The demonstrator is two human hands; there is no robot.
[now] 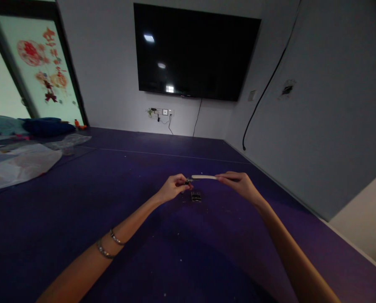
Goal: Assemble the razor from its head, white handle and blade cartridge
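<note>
Holding, right hand (238, 184): one pale strip (203, 177), pinched at its right end, above the floor (175, 248). Left hand (172, 188): one small piece (189, 181), pinched beside the strip's other end; contact cannot be told. Strip, by judgement: light, fairly stiff, smooth, possibly brittle; best gripped near an end. Below the hands: dark item (196, 196), on the floor.

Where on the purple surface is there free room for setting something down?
The purple surface looks bare, save for specks, between the white sheet and left hand, and beyond the right hand up to the wall under the television. Crowded: far left, with sheet and blue cloth, and around the small dark object.
</note>
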